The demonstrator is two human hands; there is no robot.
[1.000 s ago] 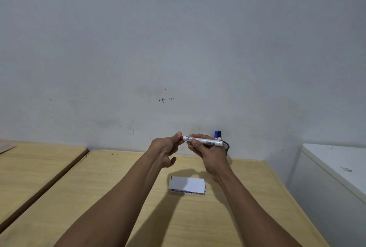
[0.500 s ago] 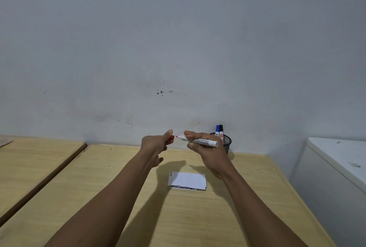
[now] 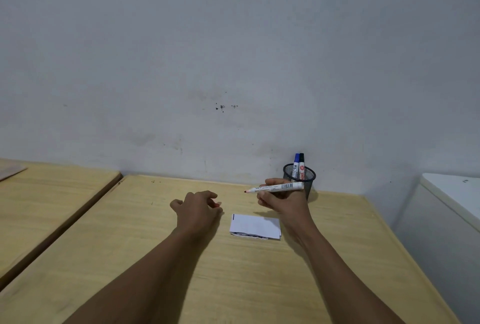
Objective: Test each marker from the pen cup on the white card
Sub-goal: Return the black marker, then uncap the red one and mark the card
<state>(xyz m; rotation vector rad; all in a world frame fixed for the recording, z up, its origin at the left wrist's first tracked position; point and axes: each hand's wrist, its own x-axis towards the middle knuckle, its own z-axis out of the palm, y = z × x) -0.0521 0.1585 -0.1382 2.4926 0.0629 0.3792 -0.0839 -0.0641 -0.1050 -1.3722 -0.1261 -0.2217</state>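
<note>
My right hand (image 3: 281, 200) grips a white marker (image 3: 275, 187) with its red tip bare and pointing left, held level above the table. Its red cap (image 3: 217, 205) is pinched in the fingers of my left hand (image 3: 197, 210), which is low over the table, left of the white card (image 3: 255, 225). The card lies flat between my hands, with a short dark stroke at its top left corner. Behind my right hand, a black mesh pen cup (image 3: 300, 177) by the wall holds a blue marker (image 3: 296, 165) and a black marker (image 3: 301, 166), both upright.
The wooden table (image 3: 130, 258) runs up to a grey wall. A second wooden table (image 3: 52, 194) stands to the left across a narrow gap. A white cabinet (image 3: 452, 207) stands beyond the table's right edge.
The cap has come off the marker. My left hand dropped down and left with the cap; my right hand moved slightly right with the uncapped marker.
</note>
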